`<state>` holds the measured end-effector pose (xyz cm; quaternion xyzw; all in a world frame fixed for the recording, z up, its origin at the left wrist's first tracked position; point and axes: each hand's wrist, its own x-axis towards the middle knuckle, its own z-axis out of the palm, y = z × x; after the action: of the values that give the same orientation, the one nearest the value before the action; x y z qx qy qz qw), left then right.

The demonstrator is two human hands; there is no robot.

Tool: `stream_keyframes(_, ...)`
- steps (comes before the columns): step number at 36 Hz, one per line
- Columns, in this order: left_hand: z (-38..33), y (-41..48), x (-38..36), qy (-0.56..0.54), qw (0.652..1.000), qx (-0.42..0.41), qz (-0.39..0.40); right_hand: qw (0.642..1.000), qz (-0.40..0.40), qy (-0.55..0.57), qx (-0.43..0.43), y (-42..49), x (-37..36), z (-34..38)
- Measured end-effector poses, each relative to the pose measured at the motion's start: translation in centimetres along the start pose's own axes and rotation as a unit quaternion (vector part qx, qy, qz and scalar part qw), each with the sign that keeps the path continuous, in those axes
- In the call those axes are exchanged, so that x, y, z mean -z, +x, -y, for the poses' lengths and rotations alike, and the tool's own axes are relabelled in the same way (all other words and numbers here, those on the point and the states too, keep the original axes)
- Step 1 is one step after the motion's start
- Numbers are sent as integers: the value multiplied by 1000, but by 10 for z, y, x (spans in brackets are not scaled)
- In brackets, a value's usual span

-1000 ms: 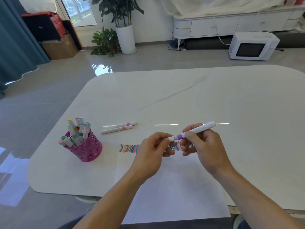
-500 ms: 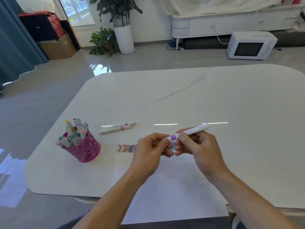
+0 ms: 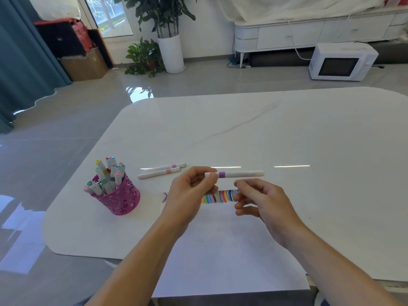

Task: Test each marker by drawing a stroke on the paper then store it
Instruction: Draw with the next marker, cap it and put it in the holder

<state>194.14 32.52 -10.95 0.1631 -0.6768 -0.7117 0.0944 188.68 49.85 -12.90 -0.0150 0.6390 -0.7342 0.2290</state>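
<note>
Both forearms reach in from the near edge of the bench and meet above the paper. The left grip pinches one end of a marker between thumb and fingers. The marker is held level in the air, its purple band just beyond the fingertips and its long white barrel pointing right. The right grip is released, its fingers loosely curled on nothing just below the barrel; blur hides whether the forefinger touches it. A row of strokes runs along the paper's far edge. Near the left edge a pink cup stands upright, a bunch of pens leaning in it, caps up. A pair of markers lies side by side just right of the cup.
</note>
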Motion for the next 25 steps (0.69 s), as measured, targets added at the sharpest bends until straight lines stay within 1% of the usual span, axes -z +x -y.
stream_keyframes(2,-6,-1,7,-23,1000,-2,-17,999,-3,-36,-22,2,1,-5)
stream_keyframes(5,-12,-2,21,-37,998,-16,-53,995,16,-86,-47,4,2,-10)
stream_keyframes(8,-16,-1,37,7,993,-54,-105,990,29,-126,-55,6,2,-14)
stream_keyframes(11,-22,-1,52,66,976,-131,-161,987,42,-145,-54,7,-1,-16)
stream_keyframes(14,-27,-3,67,164,939,-210,-216,985,41,-165,-43,8,-3,-20)
stream_keyframes(17,-33,-7,82,268,879,-290,-267,981,28,-191,-21,9,-4,-22)
stream_keyframes(20,-37,-7,96,319,830,-338,-309,979,25,-201,-12,9,-6,-23)
stream_keyframes(22,-37,-7,102,339,812,-348,-324,978,24,-207,-8,9,-7,-24)
stream_keyframes(25,-37,-7,108,362,804,-344,-322,975,24,-219,-5,10,-7,-25)
